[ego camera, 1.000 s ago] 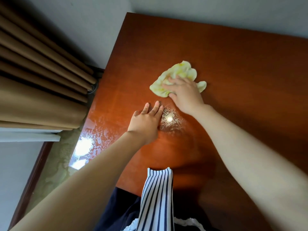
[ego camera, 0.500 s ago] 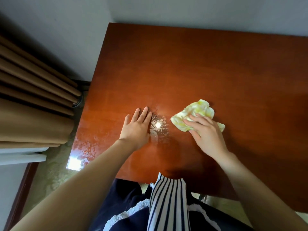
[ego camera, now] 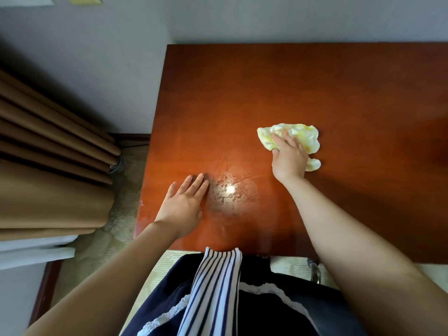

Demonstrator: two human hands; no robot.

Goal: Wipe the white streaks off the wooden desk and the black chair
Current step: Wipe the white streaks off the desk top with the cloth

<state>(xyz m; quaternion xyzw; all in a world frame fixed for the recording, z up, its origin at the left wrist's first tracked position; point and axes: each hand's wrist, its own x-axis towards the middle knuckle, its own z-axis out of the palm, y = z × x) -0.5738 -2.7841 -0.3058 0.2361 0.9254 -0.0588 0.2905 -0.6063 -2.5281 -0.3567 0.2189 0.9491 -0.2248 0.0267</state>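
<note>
Person wiping a wooden desk (ego camera: 266, 81) with a yellow cloth (ego camera: 299, 135).
Left hand (ego camera: 184, 204) lies flat, fingers straight together, probably bracing just left of the white streaks (ego camera: 230, 192); further right, right hand (ego camera: 289, 157) presses the cloth under flattened fingers, clear of them.

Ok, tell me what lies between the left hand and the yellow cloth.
Head view: white streaks around a glare spot, right beside the left hand; then bare desk up to the yellow cloth.
</note>
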